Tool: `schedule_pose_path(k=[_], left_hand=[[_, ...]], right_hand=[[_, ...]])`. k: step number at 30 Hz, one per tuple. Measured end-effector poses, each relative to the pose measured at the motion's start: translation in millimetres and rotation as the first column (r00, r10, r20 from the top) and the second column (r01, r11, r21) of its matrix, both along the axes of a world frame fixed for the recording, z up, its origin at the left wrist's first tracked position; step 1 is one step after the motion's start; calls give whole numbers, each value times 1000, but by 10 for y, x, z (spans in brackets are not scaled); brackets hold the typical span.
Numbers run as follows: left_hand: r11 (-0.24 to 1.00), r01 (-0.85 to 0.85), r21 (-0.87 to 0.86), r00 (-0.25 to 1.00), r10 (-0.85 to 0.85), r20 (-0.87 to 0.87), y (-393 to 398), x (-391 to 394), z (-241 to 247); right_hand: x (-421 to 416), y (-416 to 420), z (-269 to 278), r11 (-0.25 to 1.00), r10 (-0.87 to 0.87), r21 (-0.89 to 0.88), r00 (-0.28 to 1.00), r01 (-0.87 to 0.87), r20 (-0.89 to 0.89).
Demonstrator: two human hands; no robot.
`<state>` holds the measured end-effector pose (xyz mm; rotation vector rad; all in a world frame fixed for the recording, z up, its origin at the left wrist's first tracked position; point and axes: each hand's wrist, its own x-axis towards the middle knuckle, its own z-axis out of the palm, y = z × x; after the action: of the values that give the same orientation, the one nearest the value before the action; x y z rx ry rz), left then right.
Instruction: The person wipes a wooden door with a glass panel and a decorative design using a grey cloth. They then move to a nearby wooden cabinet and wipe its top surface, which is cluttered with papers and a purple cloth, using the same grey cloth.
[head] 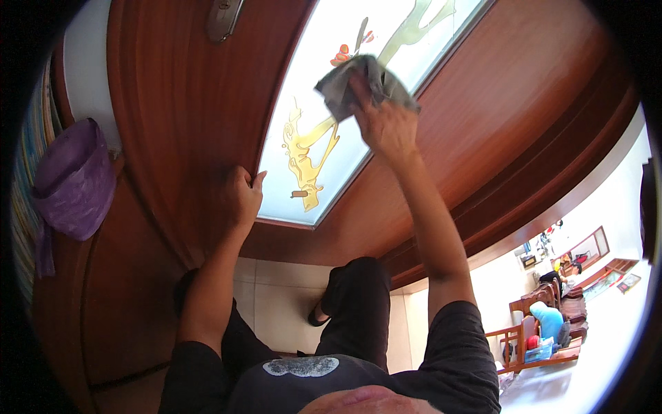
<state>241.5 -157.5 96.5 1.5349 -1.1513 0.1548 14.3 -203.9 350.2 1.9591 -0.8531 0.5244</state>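
Note:
My right hand [385,121] presses a grey-green cloth [341,95] to the frosted glass panel [276,194] of a reddish-brown wooden door [181,103]. Part of the cloth is blurred, and its folds spread on both sides of my fingers. On the glass are a yellow branch design [305,160] and red blossoms [341,54]. Lower down, my left hand [245,196] rests at the panel's left edge. Its fingers are curled in against the wood, and the thumb points toward the glass. No object shows in it.
A metal lock plate [225,20] is fixed high on the door. At left, a purple fabric item [77,181] hangs by a wooden surface. My legs stand on pale floor tiles [279,300]. Far right are wooden seats [571,305], a blue plush-like item [548,321] and a seated person [571,279].

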Motion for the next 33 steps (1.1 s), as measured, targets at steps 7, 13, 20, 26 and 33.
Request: schedule_pose_path(k=[7, 13, 20, 26, 33], left_hand=[[995, 48, 89, 995, -40, -97, 45, -47, 55], [998, 61, 30, 997, -59, -47, 54, -78, 65], [998, 47, -27, 999, -48, -22, -71, -1, -98], [997, 3, 81, 1000, -3, -3, 77, -9, 90], [996, -1, 85, 998, -4, 57, 83, -31, 83]], right_hand=[[-3, -163, 92, 929, 244, -280, 969, -241, -25], [-124, -242, 604, 947, 199, -260, 980, -186, 26], [342, -207, 968, 878, 192, -464, 973, -113, 127], [-91, -185, 109, 989, 127, 98, 965, -107, -228], [355, -218, 1545, 856, 406, -374, 912, -356, 63]])
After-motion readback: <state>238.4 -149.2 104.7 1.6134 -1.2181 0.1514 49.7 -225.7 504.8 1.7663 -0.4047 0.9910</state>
